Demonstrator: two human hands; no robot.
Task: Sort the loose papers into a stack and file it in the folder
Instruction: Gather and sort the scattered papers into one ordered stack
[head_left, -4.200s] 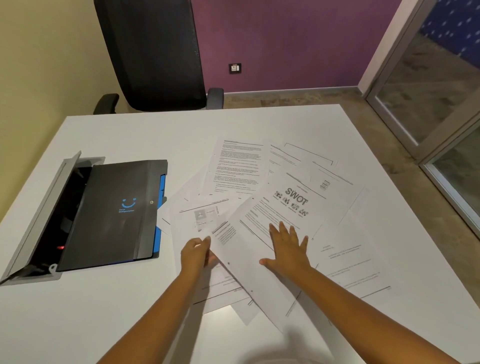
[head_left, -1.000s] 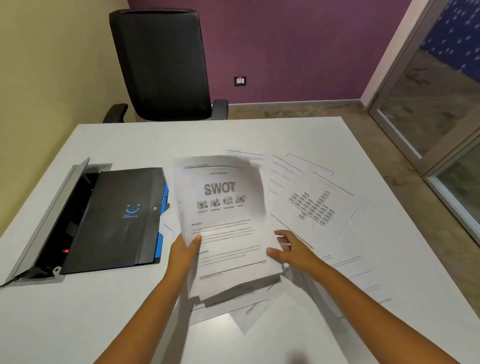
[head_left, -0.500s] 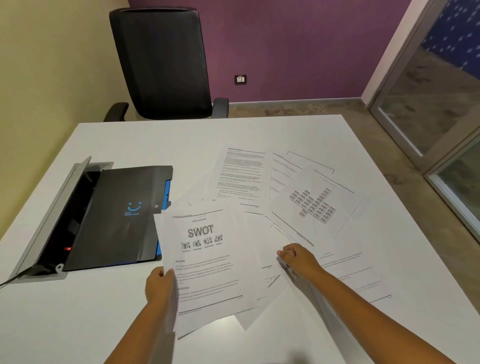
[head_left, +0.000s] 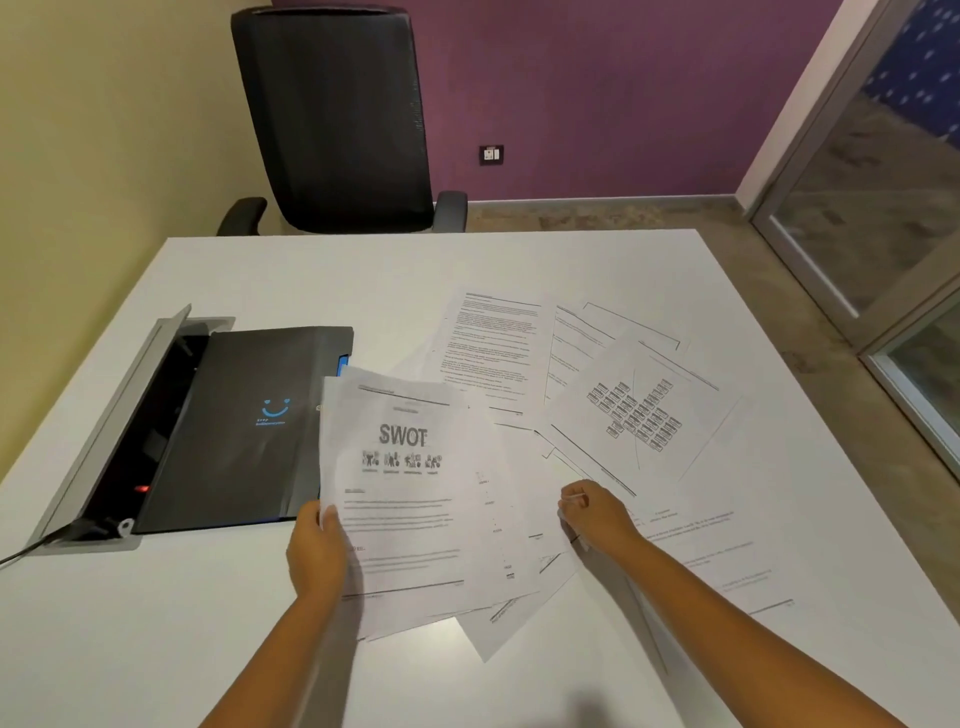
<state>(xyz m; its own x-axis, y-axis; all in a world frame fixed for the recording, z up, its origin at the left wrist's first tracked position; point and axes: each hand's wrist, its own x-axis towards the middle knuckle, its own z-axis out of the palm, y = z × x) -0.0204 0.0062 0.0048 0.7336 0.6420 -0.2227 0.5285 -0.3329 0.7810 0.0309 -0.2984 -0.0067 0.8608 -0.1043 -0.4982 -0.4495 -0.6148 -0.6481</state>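
Black folder (head_left: 244, 431) with blue smiley, white papers (head_left: 524, 358), purple wall (head_left: 597, 93)

The SWOT sheet (head_left: 402, 483) hides the folder's (head_left: 244, 431) right edge; its small print is blurred; both forearms are cut off below.

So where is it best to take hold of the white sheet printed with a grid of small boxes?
Probably its far right corner: the white grid-printed sheet lies flat, tilted, topmost there. Come from the right with the right hand.

Head cam is looking forward and down from near edge of the table (head_left: 519, 270), close over it, facing far edge.
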